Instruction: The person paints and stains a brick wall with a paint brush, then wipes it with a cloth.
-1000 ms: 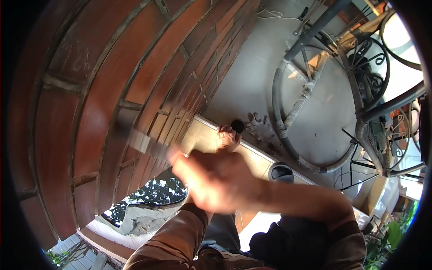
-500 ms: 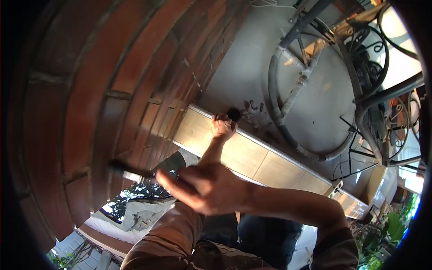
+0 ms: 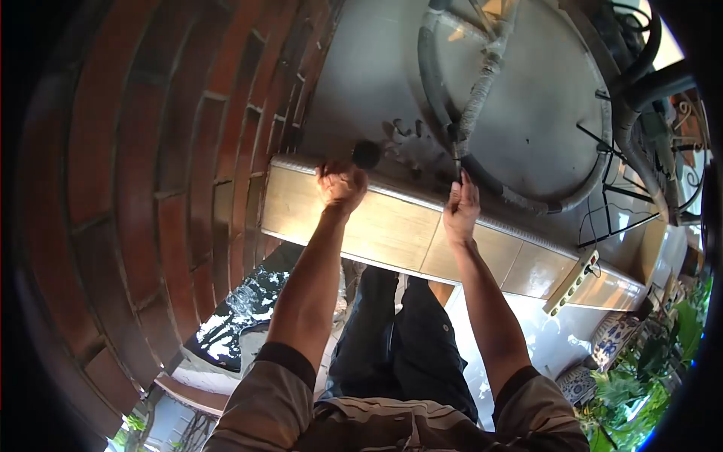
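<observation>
Both bare hands reach up the frame to the tiled ledge (image 3: 384, 230), and the work in hand looks like a close job with a small tool at its edge. Just above the middle of the frame, the right hand (image 3: 462, 209) is nearly closed, fingers together and extended, pinching a thin tool (image 3: 456, 167) that points up toward the wrapped bar (image 3: 482, 87) of the round metal frame (image 3: 431, 71); whether its dark tip touches the metal, I cannot tell. Left of it, the left hand (image 3: 343, 188) rests at the ledge's edge with its fingers curled, right beside a dark round object (image 3: 366, 154); whether it grips that object is unclear. Some curled pale pieces (image 3: 409, 139) lie between this object and the frame. The brick wall (image 3: 162, 143) fills the left side. Moving the tool from here would call for a light pinch, a steady wrist and care around the metal frame.
</observation>
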The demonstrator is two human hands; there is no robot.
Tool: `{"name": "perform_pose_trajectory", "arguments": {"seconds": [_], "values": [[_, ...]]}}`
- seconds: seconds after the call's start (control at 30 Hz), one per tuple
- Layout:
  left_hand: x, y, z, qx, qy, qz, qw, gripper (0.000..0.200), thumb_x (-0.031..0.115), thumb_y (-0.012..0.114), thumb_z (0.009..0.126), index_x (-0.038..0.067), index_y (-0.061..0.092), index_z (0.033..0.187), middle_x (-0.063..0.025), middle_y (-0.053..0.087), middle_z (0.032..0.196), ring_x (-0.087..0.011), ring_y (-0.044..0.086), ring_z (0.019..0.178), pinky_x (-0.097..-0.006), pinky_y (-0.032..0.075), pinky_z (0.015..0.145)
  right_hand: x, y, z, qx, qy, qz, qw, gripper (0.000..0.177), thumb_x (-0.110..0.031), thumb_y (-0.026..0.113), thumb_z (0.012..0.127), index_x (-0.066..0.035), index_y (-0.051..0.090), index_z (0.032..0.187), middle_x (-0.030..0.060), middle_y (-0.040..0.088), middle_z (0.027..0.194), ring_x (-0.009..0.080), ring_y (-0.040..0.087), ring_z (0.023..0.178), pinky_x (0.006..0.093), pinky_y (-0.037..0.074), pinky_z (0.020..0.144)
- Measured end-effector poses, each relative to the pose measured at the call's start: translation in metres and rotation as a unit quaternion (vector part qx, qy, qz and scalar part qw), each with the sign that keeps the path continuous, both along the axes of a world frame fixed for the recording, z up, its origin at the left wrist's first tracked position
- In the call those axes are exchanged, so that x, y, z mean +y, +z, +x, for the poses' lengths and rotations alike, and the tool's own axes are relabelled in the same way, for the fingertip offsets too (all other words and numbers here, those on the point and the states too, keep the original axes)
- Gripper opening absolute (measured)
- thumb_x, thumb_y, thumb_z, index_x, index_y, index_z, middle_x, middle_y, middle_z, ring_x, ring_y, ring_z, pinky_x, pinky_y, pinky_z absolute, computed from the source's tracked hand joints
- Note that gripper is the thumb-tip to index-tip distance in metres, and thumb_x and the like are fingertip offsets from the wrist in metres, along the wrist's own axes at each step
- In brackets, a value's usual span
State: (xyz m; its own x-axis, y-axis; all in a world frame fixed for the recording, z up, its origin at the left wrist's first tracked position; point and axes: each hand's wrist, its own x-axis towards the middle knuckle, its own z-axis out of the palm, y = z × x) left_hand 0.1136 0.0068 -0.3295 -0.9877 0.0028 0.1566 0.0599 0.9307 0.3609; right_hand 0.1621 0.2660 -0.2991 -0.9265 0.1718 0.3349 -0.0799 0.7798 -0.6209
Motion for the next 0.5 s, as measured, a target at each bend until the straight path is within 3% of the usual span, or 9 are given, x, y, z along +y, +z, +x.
{"name": "perform_pose_trajectory", "arguments": {"seconds": [0.13,0.17,0.33,0.37,0.4,0.5], "values": [[0.007,0.0,-0.007,-0.069,0.033,-0.009,0.997,0.013,0.026,0.069,0.07,0.016,0.064,0.064,-0.0031,0.066,0.077,-0.0255,0.06,0.09,-0.0425,0.041,0.091,0.005,-0.034,0.014,-0.007,0.026,0.046,0.999,0.037,-0.005,0.059,0.092,0.003,0.052,0.128,0.0227,0.062,0.1,0.0408,0.056,0.081,0.048,0.047,0.073],[0.008,-0.005,-0.008,-0.053,0.056,0.003,0.997,0.015,0.03,0.07,0.069,0.017,0.065,0.064,-0.0026,0.067,0.077,-0.0249,0.06,0.089,-0.0429,0.041,0.092,0.003,-0.032,0.012,-0.007,0.035,0.047,0.998,0.038,-0.004,0.059,0.091,0.003,0.052,0.128,0.0228,0.062,0.1,0.0409,0.055,0.081,0.0482,0.047,0.073],[0.011,-0.021,-0.008,-0.005,0.085,-0.034,0.996,0.016,0.02,0.069,0.065,0.016,0.057,0.055,-0.0071,0.064,0.071,-0.0293,0.061,0.08,-0.0445,0.041,0.085,-0.002,-0.028,0.002,-0.026,0.011,0.053,0.998,0.041,-0.006,0.057,0.092,0.004,0.048,0.131,0.0231,0.061,0.099,0.0416,0.055,0.08,0.0501,0.047,0.077],[0.01,-0.024,-0.011,0.163,0.046,-0.029,0.985,0.017,0.016,0.069,0.063,0.016,0.055,0.055,-0.006,0.063,0.069,-0.0293,0.06,0.078,-0.0452,0.042,0.084,0.0,-0.031,0.002,-0.035,0.01,0.054,0.998,0.041,-0.006,0.057,0.092,0.004,0.048,0.131,0.0231,0.061,0.099,0.0414,0.055,0.08,0.0499,0.048,0.078],[0.009,-0.027,-0.007,0.104,0.045,-0.015,0.993,0.017,0.014,0.069,0.063,0.015,0.053,0.059,-0.0053,0.063,0.071,-0.0293,0.06,0.077,-0.046,0.042,0.083,-0.001,-0.033,0.004,-0.046,0.01,0.053,0.997,0.042,-0.006,0.057,0.092,0.004,0.047,0.132,0.023,0.062,0.099,0.0412,0.055,0.08,0.0496,0.048,0.078],[0.006,-0.024,-0.008,0.114,0.024,-0.014,0.993,0.018,0.014,0.07,0.064,0.014,0.052,0.065,-0.005,0.061,0.073,-0.0295,0.059,0.076,-0.0463,0.041,0.084,-0.002,-0.03,0.006,-0.088,0.008,0.038,0.995,0.042,-0.007,0.056,0.093,0.004,0.046,0.132,0.0211,0.06,0.094,0.0394,0.056,0.08,0.0474,0.048,0.077]]}}
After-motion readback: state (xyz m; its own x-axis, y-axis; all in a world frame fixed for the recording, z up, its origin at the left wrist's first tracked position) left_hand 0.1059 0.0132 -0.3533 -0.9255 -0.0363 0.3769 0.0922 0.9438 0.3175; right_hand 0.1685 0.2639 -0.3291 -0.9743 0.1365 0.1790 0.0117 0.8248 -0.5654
